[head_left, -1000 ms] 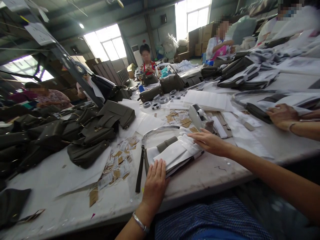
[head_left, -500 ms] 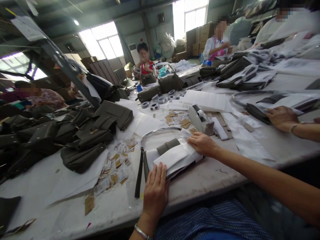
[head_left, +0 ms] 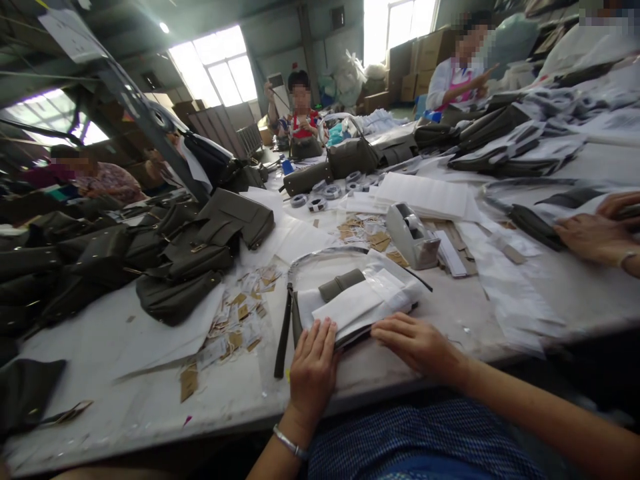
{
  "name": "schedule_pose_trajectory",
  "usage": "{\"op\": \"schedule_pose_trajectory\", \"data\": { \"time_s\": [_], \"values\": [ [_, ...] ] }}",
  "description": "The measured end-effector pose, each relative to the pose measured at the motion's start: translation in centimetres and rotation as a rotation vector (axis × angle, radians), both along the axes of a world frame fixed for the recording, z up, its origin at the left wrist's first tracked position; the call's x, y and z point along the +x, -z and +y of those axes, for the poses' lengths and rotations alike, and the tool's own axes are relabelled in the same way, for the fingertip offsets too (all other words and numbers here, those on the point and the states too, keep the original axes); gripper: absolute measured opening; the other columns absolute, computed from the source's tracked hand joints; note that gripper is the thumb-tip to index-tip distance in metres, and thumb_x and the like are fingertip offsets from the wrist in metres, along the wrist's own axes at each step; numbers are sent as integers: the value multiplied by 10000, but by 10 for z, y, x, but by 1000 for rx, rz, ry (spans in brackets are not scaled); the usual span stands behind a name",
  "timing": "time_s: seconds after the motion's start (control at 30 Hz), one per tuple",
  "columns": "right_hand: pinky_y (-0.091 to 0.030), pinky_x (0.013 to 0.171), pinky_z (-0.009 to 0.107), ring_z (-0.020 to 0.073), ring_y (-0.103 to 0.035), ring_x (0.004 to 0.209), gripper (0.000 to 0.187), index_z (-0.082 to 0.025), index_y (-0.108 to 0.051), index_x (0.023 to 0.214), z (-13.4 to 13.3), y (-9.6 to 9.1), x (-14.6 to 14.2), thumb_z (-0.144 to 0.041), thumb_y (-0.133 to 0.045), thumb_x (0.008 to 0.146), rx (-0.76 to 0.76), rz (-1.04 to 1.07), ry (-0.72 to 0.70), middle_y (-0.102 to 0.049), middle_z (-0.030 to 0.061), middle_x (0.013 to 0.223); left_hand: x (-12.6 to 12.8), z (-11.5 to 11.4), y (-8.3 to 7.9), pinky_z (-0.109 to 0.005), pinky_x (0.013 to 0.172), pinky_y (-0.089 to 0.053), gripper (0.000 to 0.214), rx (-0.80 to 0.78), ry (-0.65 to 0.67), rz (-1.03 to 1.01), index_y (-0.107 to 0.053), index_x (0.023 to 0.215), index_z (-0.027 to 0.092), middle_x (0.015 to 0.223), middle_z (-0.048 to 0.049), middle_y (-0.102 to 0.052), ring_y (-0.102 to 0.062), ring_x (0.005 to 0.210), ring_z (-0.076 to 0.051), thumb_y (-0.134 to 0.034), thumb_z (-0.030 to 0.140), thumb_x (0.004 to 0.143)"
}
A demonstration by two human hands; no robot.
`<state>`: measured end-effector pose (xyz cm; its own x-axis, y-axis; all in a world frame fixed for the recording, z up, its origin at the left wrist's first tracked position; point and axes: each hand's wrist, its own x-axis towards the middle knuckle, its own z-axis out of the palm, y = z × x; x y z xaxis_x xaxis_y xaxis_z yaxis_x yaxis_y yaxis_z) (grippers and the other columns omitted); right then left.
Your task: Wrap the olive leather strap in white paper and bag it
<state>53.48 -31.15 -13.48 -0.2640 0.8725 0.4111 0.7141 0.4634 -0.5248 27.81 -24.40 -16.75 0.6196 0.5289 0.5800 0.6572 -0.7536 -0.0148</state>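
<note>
In front of me on the table lies a dark olive handbag (head_left: 295,313), partly covered by white wrapping sheets (head_left: 350,313). Its handle (head_left: 325,253), wrapped in clear film, arches away from me, and a dark strap (head_left: 283,337) hangs off its left side. My left hand (head_left: 315,363) rests open, fingers stretched flat on the near left edge of the bag. At the near right edge, my right hand (head_left: 423,343) touches the bag with its fingers extended side by side. Neither hand grips anything visible.
A tape dispenser (head_left: 413,237) stands behind the bag. Tags (head_left: 243,313) are scattered to the left, beside a heap of dark bags (head_left: 200,253). White sheets (head_left: 423,193) lie farther back. At right, a co-worker's hands (head_left: 593,237) press on another bag.
My right hand has moved from the bag's far right corner toward me to its near edge. My left hand stays on the near left edge. The co-worker's second hand has come into view.
</note>
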Motion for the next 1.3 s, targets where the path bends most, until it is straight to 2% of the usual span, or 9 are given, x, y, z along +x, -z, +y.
{"op": "schedule_pose_trajectory", "data": {
  "time_s": [0.1,0.2,0.43,0.53,0.7,0.83,0.97,1.07,1.3],
  "values": [
    [-565,819,371,241,-707,896,272,-216,-692,1056,-13,12,-24,-411,-516,983,-445,366,161,-750,78,950,0,0,1,-412,1090,-453,440,10,-7,-12,-513,1410,166,1406,-65,-594,-567,1290,-247,-546,244,978],
    [-570,851,380,265,-701,972,301,-199,-632,977,-16,20,-40,-469,-671,851,-754,866,285,-736,70,941,0,2,3,-403,1089,-453,453,14,-2,-13,-512,1413,170,1401,-61,-600,-574,1282,-243,-565,248,970],
    [-430,1102,350,231,-614,1204,333,-220,-578,945,-10,13,-69,-245,-768,672,-779,1838,434,-711,71,1124,-3,5,4,-385,1059,-466,521,50,14,-71,-473,1454,200,1372,-62,-625,-608,1236,-244,-598,251,950],
    [-422,1102,371,228,-608,1203,379,-220,-611,1035,-4,6,-71,-226,-737,677,-821,1828,400,-700,60,1163,-8,6,7,-377,1035,-481,546,36,17,-124,-449,1472,214,1358,-53,-637,-620,1216,-241,-602,260,949],
    [-392,1106,405,263,-600,1169,372,-178,-683,989,2,-4,-78,-159,-715,618,-814,1432,283,-721,55,1083,-11,9,12,-364,1006,-499,589,32,-11,-174,-402,1500,242,1345,-39,-646,-625,1204,-228,-603,220,947],
    [-478,1000,342,222,-624,1105,436,-203,-675,1064,3,-4,-93,-160,-706,631,-812,1554,239,-716,22,1067,-5,2,12,-390,1035,-479,553,74,-46,-145,-421,1488,228,1353,-54,-640,-605,1231,-238,-579,204,958],
    [-517,969,346,194,-665,915,244,-182,-667,837,7,4,-96,-183,-741,605,-860,1714,306,-707,20,846,2,-5,9,-425,1101,-420,528,53,-98,-28,-436,1477,210,1435,-58,-572,-535,1312,-254,-523,142,961],
    [-519,982,363,197,-676,878,176,-171,-640,743,7,5,-95,-192,-736,597,-855,1766,299,-713,40,828,0,-9,6,-456,1124,-392,599,7,-90,33,-375,1510,162,1503,-93,-494,-472,1366,-293,-563,247,948],
    [-527,937,366,225,-700,932,386,-165,-684,997,13,-7,-86,-274,-703,627,-841,1529,228,-744,49,917,-7,13,16,-393,1079,-423,669,123,-24,-21,-279,1556,183,1424,-86,-581,-573,1261,-259,-556,348,969]
  ]
}}
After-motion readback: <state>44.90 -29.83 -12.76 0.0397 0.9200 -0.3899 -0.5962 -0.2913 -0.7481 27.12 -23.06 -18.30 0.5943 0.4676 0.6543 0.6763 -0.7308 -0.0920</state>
